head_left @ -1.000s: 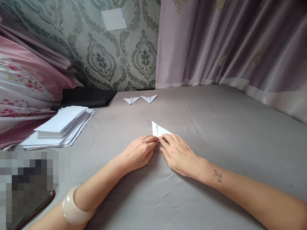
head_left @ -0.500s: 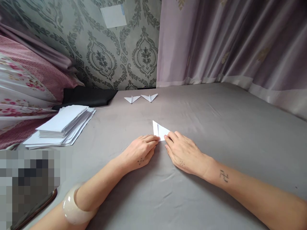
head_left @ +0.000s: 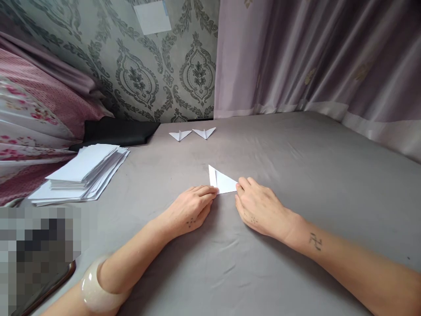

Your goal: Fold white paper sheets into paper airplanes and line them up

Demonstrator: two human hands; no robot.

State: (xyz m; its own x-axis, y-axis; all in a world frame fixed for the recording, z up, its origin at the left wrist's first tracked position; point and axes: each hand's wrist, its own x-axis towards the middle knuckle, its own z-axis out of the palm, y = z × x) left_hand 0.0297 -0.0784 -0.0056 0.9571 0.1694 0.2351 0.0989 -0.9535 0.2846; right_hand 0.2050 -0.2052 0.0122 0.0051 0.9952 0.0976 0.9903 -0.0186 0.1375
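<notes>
Left hand [head_left: 190,210]: we press flat fingers, uncurled, on the folded paper [head_left: 221,181].
Right hand [head_left: 259,206]: flat, fingertips touching the paper's right tip.
Bed [head_left: 296,166]: carries both.

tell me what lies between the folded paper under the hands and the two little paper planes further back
Nothing: in the head view, only bare grey sheet runs from the folded paper to the two paper planes. The paper stack sits off to the left.

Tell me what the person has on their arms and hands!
Both arms are bare, with no sleeves. The left wrist wears a wide, smooth, cream-coloured bangle. The left hand and right hand each have a small cluster of dark dots on the back. The right forearm has a small dark tattoo mark.
</notes>
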